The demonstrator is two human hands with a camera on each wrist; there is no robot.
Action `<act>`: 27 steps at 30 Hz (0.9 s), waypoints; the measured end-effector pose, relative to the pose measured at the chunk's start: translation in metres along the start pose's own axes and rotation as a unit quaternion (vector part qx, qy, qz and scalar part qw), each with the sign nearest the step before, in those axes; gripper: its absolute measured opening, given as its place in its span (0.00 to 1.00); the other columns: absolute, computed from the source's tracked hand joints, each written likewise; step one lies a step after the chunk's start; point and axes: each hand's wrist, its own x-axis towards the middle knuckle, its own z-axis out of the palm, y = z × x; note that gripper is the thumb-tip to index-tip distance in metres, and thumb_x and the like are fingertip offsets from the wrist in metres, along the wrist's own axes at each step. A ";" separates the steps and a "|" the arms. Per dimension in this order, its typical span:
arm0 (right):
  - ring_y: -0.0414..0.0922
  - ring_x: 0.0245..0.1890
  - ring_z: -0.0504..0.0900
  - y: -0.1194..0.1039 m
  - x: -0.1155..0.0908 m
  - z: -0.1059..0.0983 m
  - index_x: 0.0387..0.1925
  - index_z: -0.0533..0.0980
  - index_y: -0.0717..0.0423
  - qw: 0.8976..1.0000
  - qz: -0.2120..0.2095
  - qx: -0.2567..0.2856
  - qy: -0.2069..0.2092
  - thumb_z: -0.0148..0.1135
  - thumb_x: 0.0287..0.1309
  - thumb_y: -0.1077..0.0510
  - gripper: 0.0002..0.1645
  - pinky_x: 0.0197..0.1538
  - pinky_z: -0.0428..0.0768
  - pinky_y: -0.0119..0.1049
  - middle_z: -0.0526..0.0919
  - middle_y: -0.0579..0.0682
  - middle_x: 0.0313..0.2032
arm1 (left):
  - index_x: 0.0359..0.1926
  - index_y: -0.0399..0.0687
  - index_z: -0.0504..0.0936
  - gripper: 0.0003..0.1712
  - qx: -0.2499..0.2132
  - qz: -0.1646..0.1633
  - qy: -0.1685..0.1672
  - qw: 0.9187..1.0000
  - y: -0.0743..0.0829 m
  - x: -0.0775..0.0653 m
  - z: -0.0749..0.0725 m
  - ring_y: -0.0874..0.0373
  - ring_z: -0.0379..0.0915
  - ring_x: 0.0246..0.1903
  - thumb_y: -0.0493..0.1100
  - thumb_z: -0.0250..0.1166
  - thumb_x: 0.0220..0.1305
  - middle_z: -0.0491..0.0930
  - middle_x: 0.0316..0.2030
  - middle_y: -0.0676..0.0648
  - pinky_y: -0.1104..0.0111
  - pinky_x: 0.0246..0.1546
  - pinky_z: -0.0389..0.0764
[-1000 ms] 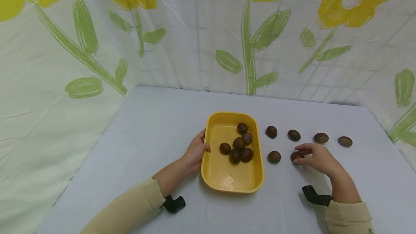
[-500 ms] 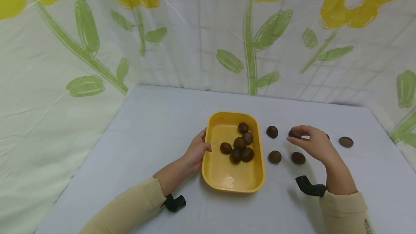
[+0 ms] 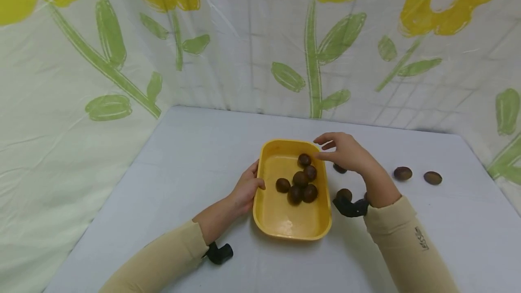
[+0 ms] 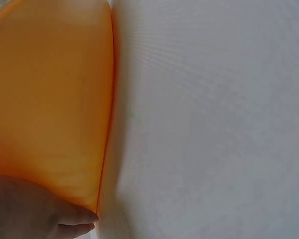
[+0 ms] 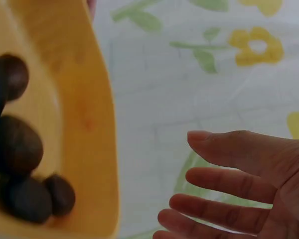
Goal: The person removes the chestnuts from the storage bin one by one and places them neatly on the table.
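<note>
My left hand (image 3: pixel 246 189) grips the left rim of a yellow plastic tray (image 3: pixel 260 211), thumb over the edge. In the left wrist view, that hand (image 4: pixel 35 209) lies against the tray's outer wall (image 4: pixel 55 99). Several dark brown, round things resembling passion fruits (image 3: pixel 283 185) sit inside the tray. My right hand (image 3: pixel 343 150) hovers at the tray's far right corner, fingers spread. The right wrist view shows this hand (image 5: pixel 244 184) holding nothing, apart from the tray's wall (image 5: pixel 97 114). Below it, one loose fruit (image 3: pixel 340 168) is partly covered.
More loose fruits lie right of the tray: one (image 3: pixel 344 194) near its right side, two farther right (image 3: pixel 403 173). The right forearm hides part of the fruit rows. Black wrist-worn devices (image 3: pixel 220 254) show at both cuffs. A flower-printed curtain (image 3: pixel 228 58) hangs behind the white table (image 3: pixel 195 148).
My right hand has left the loose fruits, where its fingers were around one in the near row, then one in the far row, and moved left to the tray corner. The left hand stays.
</note>
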 end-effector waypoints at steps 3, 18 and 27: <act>0.58 0.54 0.75 -0.007 0.011 0.006 0.54 0.73 0.62 1.000 -0.006 0.018 -0.010 0.60 0.56 0.54 0.25 0.54 0.76 0.51 0.74 0.62 0.56 | 0.73 0.44 0.41 0.50 0.002 0.002 -0.004 1.000 0.000 0.000 0.000 0.47 0.46 0.70 0.19 0.40 0.46 0.44 0.73 0.44 0.55 0.68 0.55; 0.57 0.48 0.77 -0.012 0.053 0.043 0.55 0.71 0.69 0.996 0.063 -0.015 -0.059 0.60 0.55 0.57 0.28 0.49 0.79 0.44 0.75 0.67 0.53 | 0.73 0.43 0.42 0.50 -0.001 0.005 -0.006 1.000 -0.003 0.000 -0.001 0.47 0.47 0.70 0.19 0.40 0.45 0.45 0.73 0.43 0.54 0.68 0.56; 0.43 0.20 0.62 -0.004 0.064 0.059 0.18 0.70 0.61 0.995 0.043 -0.064 -0.061 0.62 0.46 0.64 0.09 0.26 0.64 0.31 0.64 0.47 0.16 | 0.73 0.44 0.42 0.50 0.001 0.004 -0.007 1.000 0.001 -0.001 -0.001 0.47 0.49 0.69 0.20 0.41 0.46 0.46 0.72 0.44 0.54 0.67 0.57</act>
